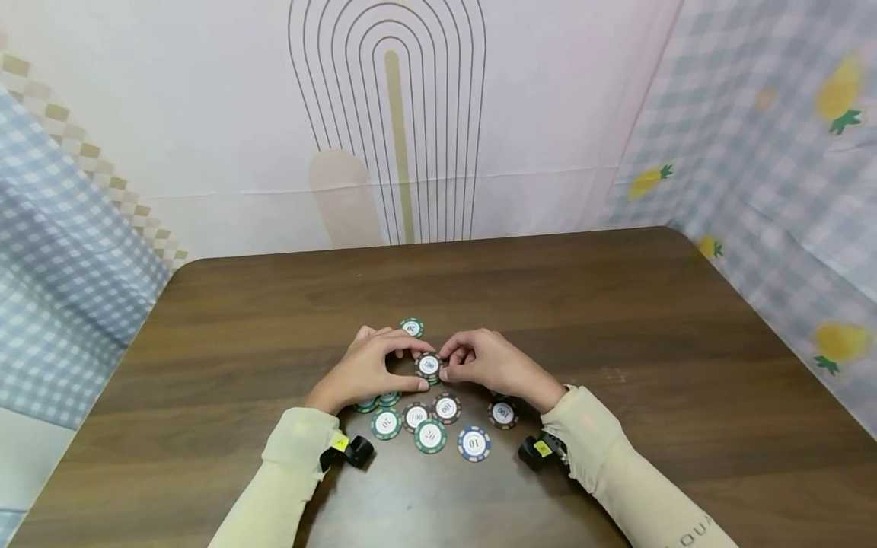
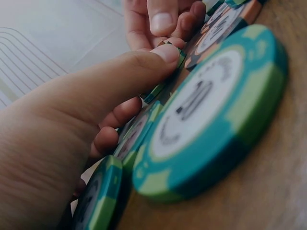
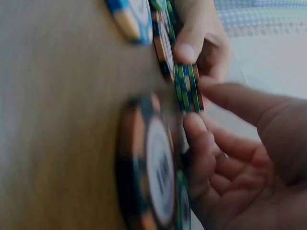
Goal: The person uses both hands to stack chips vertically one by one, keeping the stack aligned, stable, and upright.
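A small stack of poker chips (image 1: 428,366), topped by a black-and-brown 100 chip, stands between both hands. My left hand (image 1: 370,367) curves round its left side, with the thumb at the near edge and fingers at the far edge. From the right, my right hand (image 1: 499,367) pinches the stack's edge between thumb and fingers. Green layers of the chip stack (image 3: 184,88) show side-on in the right wrist view, below the brown top chip. In the left wrist view, a green 20 chip (image 2: 201,105) lies close to the left thumb (image 2: 134,69).
Loose chips lie nearer me: a green 20 chip (image 1: 429,437), a blue 10 chip (image 1: 474,444), and several others. A brown 100 chip (image 1: 503,414) is below my right wrist. Another green chip (image 1: 412,327) lies beyond the stack on the wooden table (image 1: 548,281).
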A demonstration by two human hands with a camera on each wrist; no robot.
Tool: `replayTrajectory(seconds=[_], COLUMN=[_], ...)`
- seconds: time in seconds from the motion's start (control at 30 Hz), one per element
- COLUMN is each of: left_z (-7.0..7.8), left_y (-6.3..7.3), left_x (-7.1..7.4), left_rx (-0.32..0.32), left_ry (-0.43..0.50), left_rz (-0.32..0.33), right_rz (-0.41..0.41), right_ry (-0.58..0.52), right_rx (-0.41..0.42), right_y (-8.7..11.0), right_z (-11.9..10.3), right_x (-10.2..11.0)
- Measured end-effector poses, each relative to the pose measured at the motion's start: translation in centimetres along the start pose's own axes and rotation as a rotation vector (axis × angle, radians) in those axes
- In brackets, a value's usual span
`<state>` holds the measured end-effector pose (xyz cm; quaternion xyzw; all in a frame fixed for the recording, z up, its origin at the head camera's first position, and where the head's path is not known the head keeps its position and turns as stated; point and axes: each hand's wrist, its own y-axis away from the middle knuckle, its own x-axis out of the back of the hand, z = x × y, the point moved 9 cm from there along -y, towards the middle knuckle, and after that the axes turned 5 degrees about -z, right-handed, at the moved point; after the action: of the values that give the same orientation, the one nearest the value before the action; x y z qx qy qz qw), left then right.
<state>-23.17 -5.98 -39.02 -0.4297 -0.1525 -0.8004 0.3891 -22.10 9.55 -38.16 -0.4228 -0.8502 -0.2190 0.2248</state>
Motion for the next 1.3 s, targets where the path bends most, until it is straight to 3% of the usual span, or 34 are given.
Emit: replayTrajectory(seconds=[0.33, 0.6, 0.73, 1.0, 1.3], left_z=[-0.1, -0.3, -0.1, 0.1, 0.1], left_y=[0.5, 0.8, 0.8, 0.4, 0.1], left_x=[0.1, -0.1, 0.0, 0.0, 0.2], left_rx=[-0.001, 0.009, -0.007, -0.011, 0.006], left_ry=[0.007, 0.021, 0.021, 0.023, 0.022], left_rz=[0.016, 0.012, 0.017, 0.001, -0.003], right_rz=[-0.180, -0.178, -0.228, -0.358, -0.399], right_ry=[-0.004, 0.021, 0.031, 0.054, 0.173], right_rx=[0.103, 0.123, 0.093, 0.094, 0.127], right_y=[0.5, 1.5, 2.2, 3.5, 3.9], right_z=[0.0, 1.4, 2.5, 3.6, 3.2], right_x=[0.9, 3.9, 4.6, 4.7, 3.9])
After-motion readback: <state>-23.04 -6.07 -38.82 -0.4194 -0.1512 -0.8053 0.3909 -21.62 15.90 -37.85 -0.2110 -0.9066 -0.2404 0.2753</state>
